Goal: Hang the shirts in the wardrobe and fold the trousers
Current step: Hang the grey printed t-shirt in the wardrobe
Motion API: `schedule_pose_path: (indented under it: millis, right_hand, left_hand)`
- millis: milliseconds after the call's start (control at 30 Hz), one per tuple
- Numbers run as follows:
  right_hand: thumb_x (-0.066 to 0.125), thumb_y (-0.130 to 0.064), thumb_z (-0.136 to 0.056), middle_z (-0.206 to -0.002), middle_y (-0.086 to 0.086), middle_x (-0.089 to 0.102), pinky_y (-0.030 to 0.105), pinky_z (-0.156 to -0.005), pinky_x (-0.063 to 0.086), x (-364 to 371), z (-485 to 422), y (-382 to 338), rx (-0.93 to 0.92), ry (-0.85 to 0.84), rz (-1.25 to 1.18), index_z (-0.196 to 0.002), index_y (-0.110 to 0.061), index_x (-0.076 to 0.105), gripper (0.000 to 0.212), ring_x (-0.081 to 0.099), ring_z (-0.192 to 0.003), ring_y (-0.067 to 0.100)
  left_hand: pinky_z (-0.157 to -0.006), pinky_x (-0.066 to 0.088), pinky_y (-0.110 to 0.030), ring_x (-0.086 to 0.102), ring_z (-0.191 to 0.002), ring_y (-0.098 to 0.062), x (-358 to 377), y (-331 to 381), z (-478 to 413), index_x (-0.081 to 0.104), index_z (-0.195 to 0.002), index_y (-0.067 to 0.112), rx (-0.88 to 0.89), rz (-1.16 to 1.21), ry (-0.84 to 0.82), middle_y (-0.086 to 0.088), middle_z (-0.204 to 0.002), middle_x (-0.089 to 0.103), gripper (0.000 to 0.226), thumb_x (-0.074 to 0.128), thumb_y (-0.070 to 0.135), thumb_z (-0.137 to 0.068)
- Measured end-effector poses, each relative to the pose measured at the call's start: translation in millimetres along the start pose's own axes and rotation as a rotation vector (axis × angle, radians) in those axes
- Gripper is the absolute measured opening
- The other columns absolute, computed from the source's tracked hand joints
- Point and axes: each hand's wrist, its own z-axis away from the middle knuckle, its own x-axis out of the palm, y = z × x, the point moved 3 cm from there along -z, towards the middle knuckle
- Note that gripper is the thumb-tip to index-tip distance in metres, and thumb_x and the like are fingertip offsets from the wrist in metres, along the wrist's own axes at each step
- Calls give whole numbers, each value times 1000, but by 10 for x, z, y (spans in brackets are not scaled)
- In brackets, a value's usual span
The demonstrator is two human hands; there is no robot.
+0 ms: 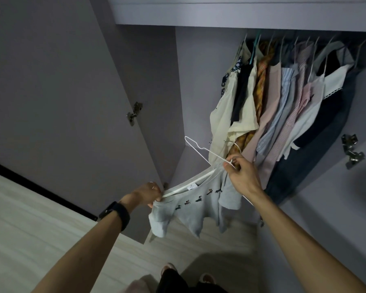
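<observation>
A light grey shirt (199, 206) with a row of small dark figures across the chest hangs on a white wire hanger (201, 149) in front of the open wardrobe. My left hand (149, 193) pinches the shirt's shoulder and the hanger's end at the left. My right hand (240, 172) grips the hanger and the shirt's other shoulder near the hook. The hanger's hook points up and left, below the hanging clothes.
Several shirts and tops (283, 102) hang close together on the wardrobe rail at the upper right. The left wardrobe door (72, 102) stands open, and a right door (351, 149) with a hinge is beside the clothes. Pale wooden floor (30, 225) lies below.
</observation>
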Motion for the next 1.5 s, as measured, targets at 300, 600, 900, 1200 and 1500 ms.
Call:
schedule_pose_path:
  millis: [300, 600, 900, 1200, 1500]
  right_hand:
    - [60, -29, -99, -94, -4, 66, 40, -82, 53, -44, 8, 222, 65, 35, 32, -96, -26, 61, 5, 62, -91, 23]
    - [46, -54, -101, -106, 6, 69, 34, -80, 41, -30, 66, 339, 312, 132, 68, -103, -23, 65, 36, 62, -103, 34]
    - [47, -28, -93, -53, -9, 44, 30, -51, 34, -518, 66, -587, 278, 475, -795, -53, -24, 44, 41, 40, -50, 10]
    - [42, -20, -96, -52, -8, 24, 30, -49, 10, -676, -161, -1778, 114, 475, -1354, -57, -24, 28, 42, 17, -48, 10]
    - [45, -24, -73, -51, -6, 23, 26, -46, 15, -489, -435, -1909, -119, 459, -1204, -58, -20, 28, 23, 18, -48, 11]
  left_hand:
    - [-102, 50, -49, 68, -96, -27, -203, -41, -42, 70, -79, 32, 48, -58, 93, 3, -92, 71, 21, 67, 48, -66]
    - [-99, 49, -41, 65, -106, -23, -607, 1088, 413, 70, -107, 30, 449, -178, 404, 5, -106, 72, 20, 54, 41, -101]
    - [-109, 37, -45, 64, -109, -20, -865, 1570, 610, 72, -106, 36, 553, -429, 503, 14, -105, 72, 21, 53, 41, -98]
    - [-88, 52, -32, 65, -95, -18, -1294, 1736, 915, 75, -93, 28, 589, -272, 530, 6, -95, 73, 20, 59, 41, -97]
    - [-66, 57, -33, 67, -76, -17, -1603, 1913, 1320, 75, -91, 30, 697, 29, 567, 2, -80, 71, 20, 62, 44, -96]
